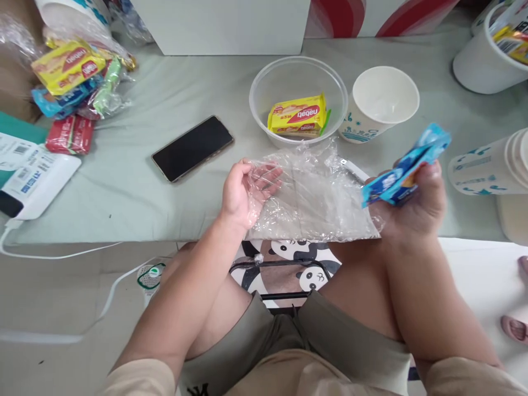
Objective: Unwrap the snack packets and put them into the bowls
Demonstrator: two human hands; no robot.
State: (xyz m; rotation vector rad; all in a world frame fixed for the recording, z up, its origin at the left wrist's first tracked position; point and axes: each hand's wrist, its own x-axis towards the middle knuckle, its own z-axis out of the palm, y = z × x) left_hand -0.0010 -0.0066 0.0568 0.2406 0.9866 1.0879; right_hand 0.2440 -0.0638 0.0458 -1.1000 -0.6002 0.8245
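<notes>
My left hand (249, 190) is at the left side of a clear plastic bag (313, 203). Its outstretched fingers show through the crinkled film, with the thumb apart from them. The bag lies over the table's front edge. On the right, my right hand (416, 203) grips a blue snack packet (406, 168) between thumb and fingers, just above the table; some fingers are hidden behind it. Beyond the bag stands a clear plastic bowl (258, 102) holding a yellow nabati wafer pack (299, 114), with a bit of green wrapper beneath. A white paper cup (363, 118) is beside the bowl.
A phone (193, 148) lies left of the bag. Several snack packs (70, 69) are heaped at the far left, above a white device (49, 181) with a cable. Stacked paper cups (487, 165) and a filled white tub (474, 69) stand right. A white box (231, 27) is behind.
</notes>
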